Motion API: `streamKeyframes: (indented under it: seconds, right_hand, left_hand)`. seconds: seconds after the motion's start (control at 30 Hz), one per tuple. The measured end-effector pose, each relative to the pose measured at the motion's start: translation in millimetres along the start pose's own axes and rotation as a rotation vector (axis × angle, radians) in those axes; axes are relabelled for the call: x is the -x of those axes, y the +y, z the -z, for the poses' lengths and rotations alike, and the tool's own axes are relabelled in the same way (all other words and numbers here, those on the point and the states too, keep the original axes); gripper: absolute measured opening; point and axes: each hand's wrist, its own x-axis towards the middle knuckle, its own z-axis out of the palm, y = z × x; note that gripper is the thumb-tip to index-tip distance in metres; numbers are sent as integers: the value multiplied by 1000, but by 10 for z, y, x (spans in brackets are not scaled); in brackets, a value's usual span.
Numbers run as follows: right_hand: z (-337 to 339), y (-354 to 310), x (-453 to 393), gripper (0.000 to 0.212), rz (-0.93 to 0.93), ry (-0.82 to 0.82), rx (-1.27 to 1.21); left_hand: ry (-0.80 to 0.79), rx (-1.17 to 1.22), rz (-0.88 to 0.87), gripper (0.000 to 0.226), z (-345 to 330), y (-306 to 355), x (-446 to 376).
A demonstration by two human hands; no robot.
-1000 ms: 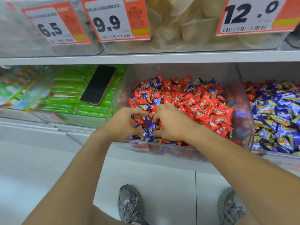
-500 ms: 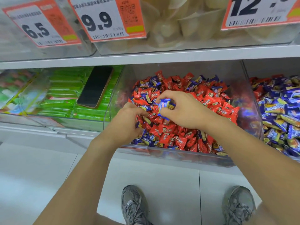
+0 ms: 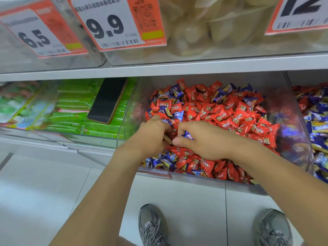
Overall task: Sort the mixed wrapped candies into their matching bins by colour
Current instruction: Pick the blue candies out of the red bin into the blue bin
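I see the blue-wrapped candy (image 3: pixel 187 135) pinched under the curled fingers of my right hand (image 3: pixel 204 141), its wrapper peeping out between finger and thumb. My left hand (image 3: pixel 152 137) sits just beside it, thumb tips almost touching, fingers curled down into the pile; a pale wrapper edge shows at its fingertips (whether it really grips that piece I cannot tell). Both hands lie in the clear middle bin (image 3: pixel 200 178), on the heap of red candies (image 3: pixel 230 114) with blue ones mixed through it, more of them near the front lip below my wrists and along the back. Right of my right hand stands the neighbouring bin (image 3: pixel 317 132), filled mostly with blue and yellow wrappers. Left of my left hand is a bin of green packets (image 3: pixel 71 119) with a dark phone (image 3: pixel 108 100) lying on top. Above the hands, price tags (image 3: pixel 115 23) hang from the upper shelf. Below, grey shoes (image 3: pixel 150 226) stand on the tiled floor.
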Motion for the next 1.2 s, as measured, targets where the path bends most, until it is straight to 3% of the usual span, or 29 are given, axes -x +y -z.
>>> streamKeyframes:
  seconds: [0.07, 0.17, 0.27, 0.33, 0.47, 0.57, 0.63, 0.8, 1.03, 1.1, 1.2]
  right_hand:
    - [-6, -21, 7, 16, 64, -57, -25]
    - [-64, -43, 34, 26, 73, -119, 137]
    - [-89, -30, 42, 50, 41, -118, 363]
    - [-67, -8, 32, 54, 8, -79, 412]
    - [-44, -16, 29, 41, -10, 62, 473]
    - [18, -16, 41, 34, -58, 150, 496]
    - [81, 11, 51, 30, -84, 203, 499]
    - [315, 129, 143, 37, -178, 258, 427]
    - [506, 336, 309, 50, -287, 350, 342]
    - [510, 292, 345, 49, -265, 421, 327]
    - [423, 125, 346, 21, -137, 487, 222]
  left_hand:
    - [68, 14, 22, 16, 19, 2, -28]
    - [152, 51, 60, 3, 53, -25, -29]
    - [151, 166, 74, 9, 110, -79, 70]
    - [131, 230, 80, 10, 159, -105, 156]
    - [-2, 297, 68, 10, 194, -85, 253]
    - [-134, 220, 75, 36, 171, -80, 282]
    - [-240, 175, 102, 42, 174, -67, 311]
    - [-329, 216, 193, 15, 184, 26, 342]
    - [-414, -72, 211, 70, 122, 131, 299]
    - [-394, -128, 191, 62, 103, 132, 278]
    - [-367, -161, 174, 42, 84, 68, 255]
